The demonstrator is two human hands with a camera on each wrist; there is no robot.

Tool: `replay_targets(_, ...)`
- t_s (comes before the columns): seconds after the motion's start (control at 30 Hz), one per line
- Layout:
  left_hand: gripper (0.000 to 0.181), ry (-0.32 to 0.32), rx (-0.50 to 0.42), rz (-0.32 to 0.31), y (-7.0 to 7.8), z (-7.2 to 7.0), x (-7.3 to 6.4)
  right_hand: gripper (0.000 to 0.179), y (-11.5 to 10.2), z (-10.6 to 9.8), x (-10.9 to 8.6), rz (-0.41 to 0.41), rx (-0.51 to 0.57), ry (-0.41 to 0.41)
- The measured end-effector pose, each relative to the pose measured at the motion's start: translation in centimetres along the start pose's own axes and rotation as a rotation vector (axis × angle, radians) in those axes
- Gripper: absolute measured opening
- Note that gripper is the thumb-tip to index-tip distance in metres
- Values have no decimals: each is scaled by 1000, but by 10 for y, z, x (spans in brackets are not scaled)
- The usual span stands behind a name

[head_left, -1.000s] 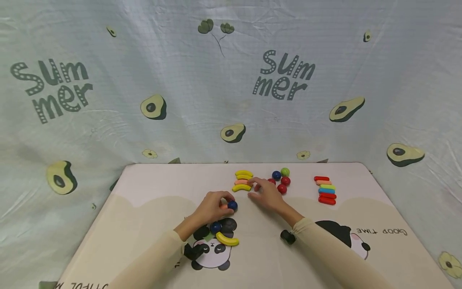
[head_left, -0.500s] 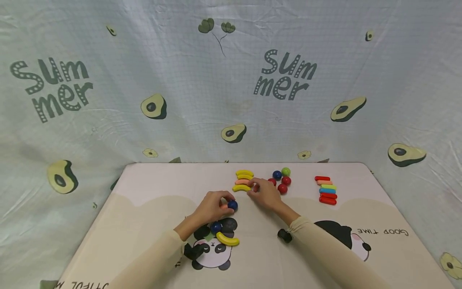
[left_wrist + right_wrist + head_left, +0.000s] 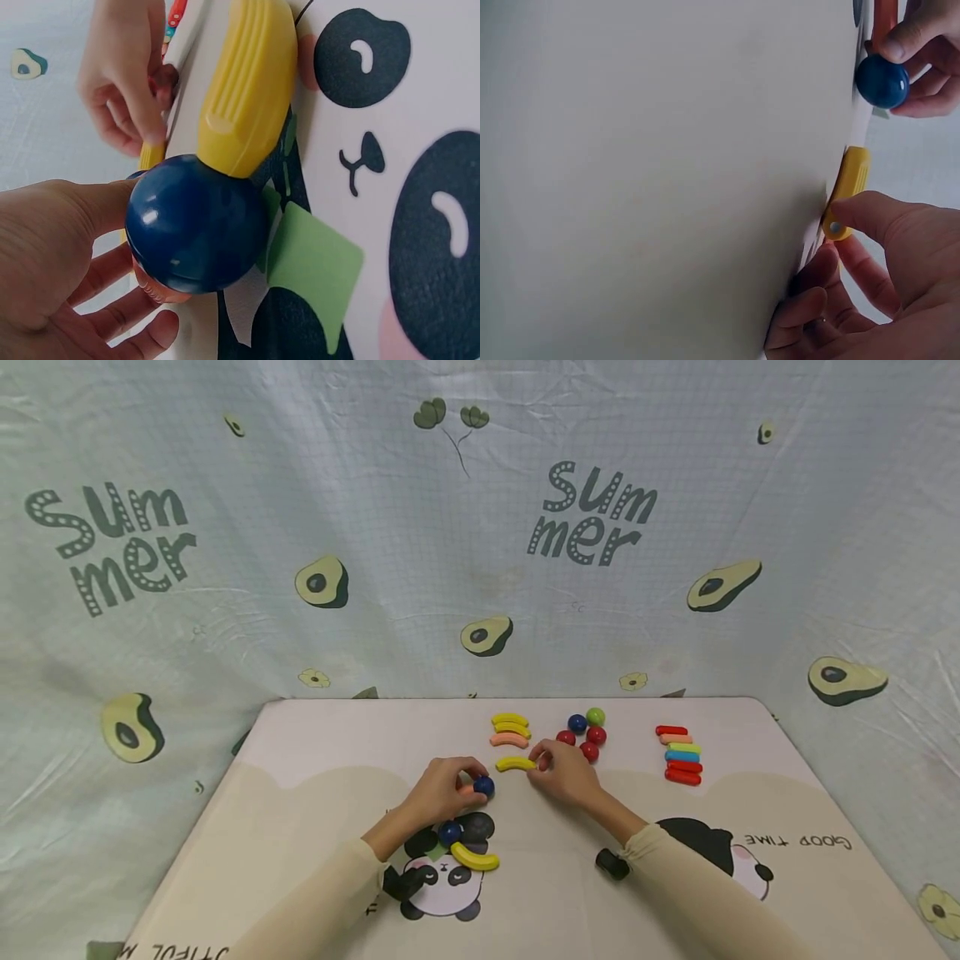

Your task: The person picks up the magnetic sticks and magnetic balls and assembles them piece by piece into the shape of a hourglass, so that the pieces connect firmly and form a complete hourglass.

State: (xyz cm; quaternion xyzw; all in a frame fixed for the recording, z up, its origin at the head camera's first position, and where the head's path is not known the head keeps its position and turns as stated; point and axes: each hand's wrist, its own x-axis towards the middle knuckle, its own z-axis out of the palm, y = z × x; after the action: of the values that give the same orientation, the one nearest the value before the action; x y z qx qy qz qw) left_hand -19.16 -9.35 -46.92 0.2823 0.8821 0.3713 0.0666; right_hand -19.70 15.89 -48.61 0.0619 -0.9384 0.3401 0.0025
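My left hand (image 3: 441, 787) holds an orange curved piece (image 3: 884, 21), whose end meets a dark blue ball (image 3: 483, 787). To the right and slightly farther off, my right hand (image 3: 564, 771) pinches one end of a yellow banana-shaped piece (image 3: 514, 763) between thumb and finger. In the right wrist view this yellow piece (image 3: 850, 174) points toward the blue ball. Nearer my body, a second blue ball (image 3: 196, 223) touches the end of a larger-looking yellow banana-shaped piece (image 3: 251, 82). Fingers cover much of the orange piece.
Behind my hands lie two yellow curved pieces (image 3: 511, 725) and an orange one (image 3: 509, 740). Several red balls (image 3: 596, 736), a blue ball (image 3: 577, 723) and a green ball (image 3: 596, 717) cluster right of them. A row of coloured sticks (image 3: 682, 757) lies farther right.
My right hand has taken the nearest yellow piece out of the back row and drawn it toward me and a little rightward. The left hand stays in place with the orange piece.
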Motion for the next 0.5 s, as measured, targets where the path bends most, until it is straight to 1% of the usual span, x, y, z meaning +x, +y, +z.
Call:
replay_targets(0.2, 32, 3, -9, -13, -1, 0, 0, 21, 10, -11, -18, 9, -3, -13)
replay_targets(0.4, 31, 5, -14, 3, 0, 2, 0, 21, 21, -22, -34, 13, 3, -38)
replay_targets(0.5, 31, 3, -24, 4, 1, 3, 0, 21, 25, -27, -40, 2, 3, -47)
